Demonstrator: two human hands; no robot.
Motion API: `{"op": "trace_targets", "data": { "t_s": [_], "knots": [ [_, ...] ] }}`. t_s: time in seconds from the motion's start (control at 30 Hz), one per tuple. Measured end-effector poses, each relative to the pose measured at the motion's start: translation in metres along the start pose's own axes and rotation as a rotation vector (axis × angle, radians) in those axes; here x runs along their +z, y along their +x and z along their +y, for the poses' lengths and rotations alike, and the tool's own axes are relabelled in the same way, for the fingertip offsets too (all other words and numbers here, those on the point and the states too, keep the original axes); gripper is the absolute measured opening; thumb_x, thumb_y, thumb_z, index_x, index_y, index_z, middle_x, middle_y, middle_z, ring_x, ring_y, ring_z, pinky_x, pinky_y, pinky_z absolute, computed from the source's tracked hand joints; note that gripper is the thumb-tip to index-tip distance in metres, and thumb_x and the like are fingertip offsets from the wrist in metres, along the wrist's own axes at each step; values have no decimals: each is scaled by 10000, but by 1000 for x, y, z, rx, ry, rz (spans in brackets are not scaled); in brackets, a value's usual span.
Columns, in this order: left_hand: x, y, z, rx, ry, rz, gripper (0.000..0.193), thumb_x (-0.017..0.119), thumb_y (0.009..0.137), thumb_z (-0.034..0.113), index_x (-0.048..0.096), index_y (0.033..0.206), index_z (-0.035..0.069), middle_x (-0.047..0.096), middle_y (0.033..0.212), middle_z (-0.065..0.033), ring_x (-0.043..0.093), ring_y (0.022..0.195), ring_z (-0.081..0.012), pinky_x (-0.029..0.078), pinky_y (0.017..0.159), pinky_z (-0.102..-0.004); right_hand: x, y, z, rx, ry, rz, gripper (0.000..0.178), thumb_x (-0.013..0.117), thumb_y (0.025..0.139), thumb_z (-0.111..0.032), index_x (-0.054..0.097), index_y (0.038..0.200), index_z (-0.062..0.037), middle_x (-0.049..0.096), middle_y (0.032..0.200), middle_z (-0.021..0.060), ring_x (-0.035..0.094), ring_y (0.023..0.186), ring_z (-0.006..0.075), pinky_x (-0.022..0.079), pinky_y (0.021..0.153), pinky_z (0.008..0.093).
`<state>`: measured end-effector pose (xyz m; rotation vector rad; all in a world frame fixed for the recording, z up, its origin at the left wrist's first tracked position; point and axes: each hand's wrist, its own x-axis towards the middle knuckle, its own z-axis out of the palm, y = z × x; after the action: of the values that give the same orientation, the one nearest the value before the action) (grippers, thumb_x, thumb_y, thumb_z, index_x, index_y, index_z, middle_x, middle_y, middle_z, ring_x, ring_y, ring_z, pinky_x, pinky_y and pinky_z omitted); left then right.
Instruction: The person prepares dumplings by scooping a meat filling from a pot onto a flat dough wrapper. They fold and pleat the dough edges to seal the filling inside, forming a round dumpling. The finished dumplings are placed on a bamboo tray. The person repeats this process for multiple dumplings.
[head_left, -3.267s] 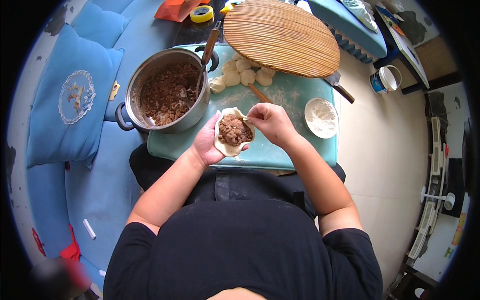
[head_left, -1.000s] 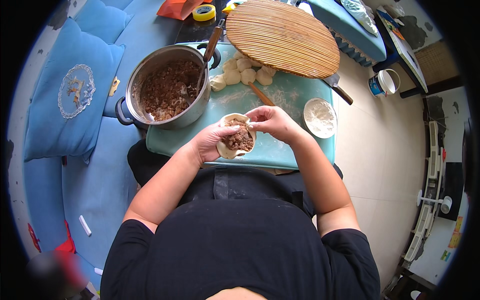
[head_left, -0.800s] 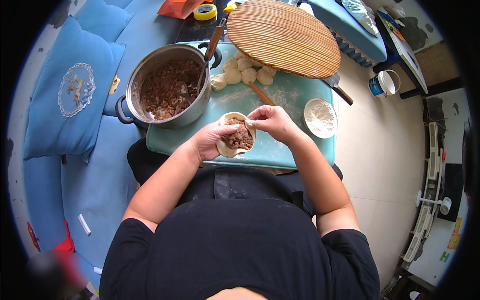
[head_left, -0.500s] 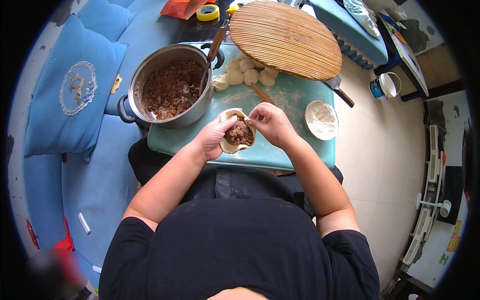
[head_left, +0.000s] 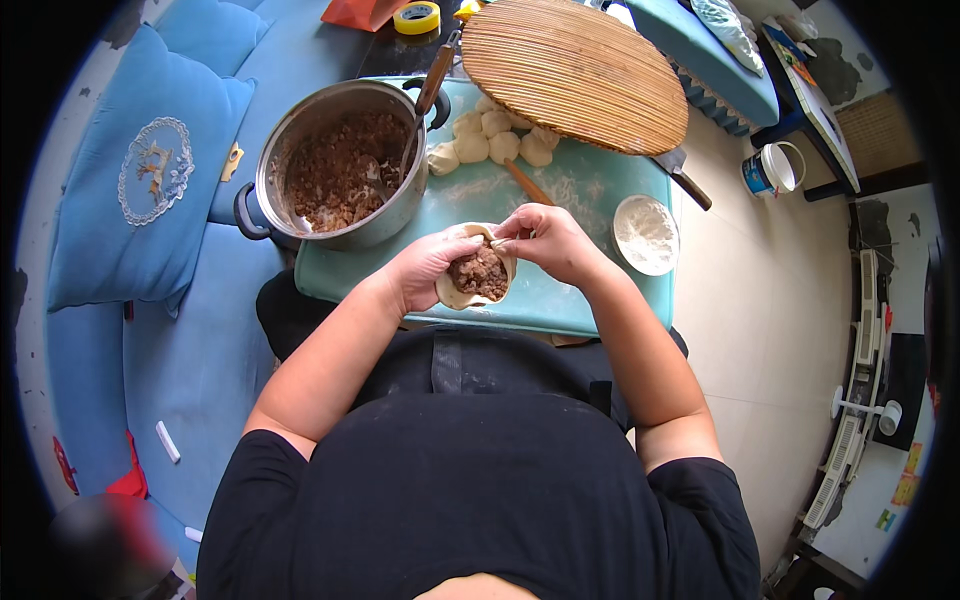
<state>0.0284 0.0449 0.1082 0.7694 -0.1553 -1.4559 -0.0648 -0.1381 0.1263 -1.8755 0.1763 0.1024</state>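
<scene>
A round dough wrapper [head_left: 452, 293] cups a mound of brown minced filling [head_left: 480, 273] above the near side of the green table. My left hand [head_left: 428, 266] holds it from the left, thumb laid over the dough's upper rim beside the filling. At the upper right rim, the fingertips of my right hand [head_left: 545, 243] pinch the dough edge. The top is still open, so the filling shows. Beyond the hands, a rolling pin [head_left: 527, 183] lies slanted, partly under the round slatted tray [head_left: 575, 75]. Several pale dough balls [head_left: 487, 140] are clustered behind it.
A large pot [head_left: 385, 225] of brown filling, with a wooden-handled utensil [head_left: 437, 75] in it, stands left on the green table [head_left: 450, 205]. A bowl of flour [head_left: 645, 235] sits right. A knife [head_left: 684, 180] sticks out past the table's right edge. A blue sofa [head_left: 190, 370] flanks the left.
My right fingers have shifted slightly along the wrapper's upper rim, still pinching it. The wrapper has tilted a little in my left hand. The surroundings look unchanged.
</scene>
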Motion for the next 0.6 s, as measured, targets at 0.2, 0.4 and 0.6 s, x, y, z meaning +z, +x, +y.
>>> {"op": "trace_targets", "data": {
  "t_s": [0.2,0.4,0.6],
  "knots": [
    [0,0,1,59,-28,56,400,546,880,139,405,1244,51,553,1119,-111,583,1001,-214,506,844,-360,6,-1,1,-9,-90,141,137,676,762,-77,655,868,6,608,802,91,583,715,162,478,661,284],
    [-5,-1,0,75,68,173,380,552,881,156,396,1220,82,558,1096,-122,616,936,-233,563,666,-397,-2,-3,-4,195,-29,55,116,655,787,-55,657,891,-5,622,796,35,556,698,103,468,655,249],
    [-5,-3,-2,29,96,148,395,522,894,180,386,1249,75,546,1129,-114,607,970,-235,564,713,-392,1,-8,3,157,1,51,146,633,782,-51,641,913,13,625,797,63,565,704,128,474,676,270]
  ]
}}
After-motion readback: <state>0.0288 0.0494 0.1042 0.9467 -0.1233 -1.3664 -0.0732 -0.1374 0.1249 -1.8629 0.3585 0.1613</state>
